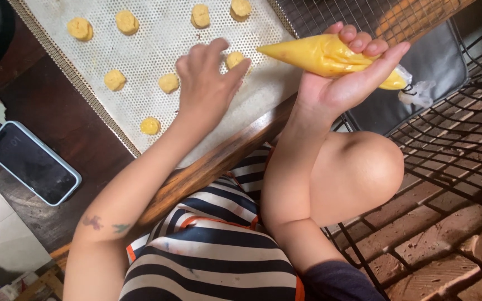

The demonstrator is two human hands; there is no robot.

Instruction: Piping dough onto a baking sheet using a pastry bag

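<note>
Piping bag (330, 56), soft and yielding, lay gripped mid-body in right hand (344, 83); left hand (207, 83), fingers spread, touched a fragile dough mound (234, 59) on perforated baking mat (157, 44).

perforated baking sheet (157, 39) lies on the wooden table (62, 128), running to the table's near edge. Dough mounds sit on the sheet in rows: four along the far row (126, 22), three on the nearer row (168, 83), one (150, 126) nearest the sheet's left edge. Left hand (207, 83) rests on the sheet, fingertips touching a mound (234, 59). Phone (33, 163) lies flat on the table, left of the sheet, well apart from it. Right hand (344, 78) is right of the sheet, past the table edge, wrapped around a piping bag (322, 54) whose tip points left toward the sheet. Wire rack (458, 122) sits right of and behind that hand, above the brick floor (447, 245)
</note>
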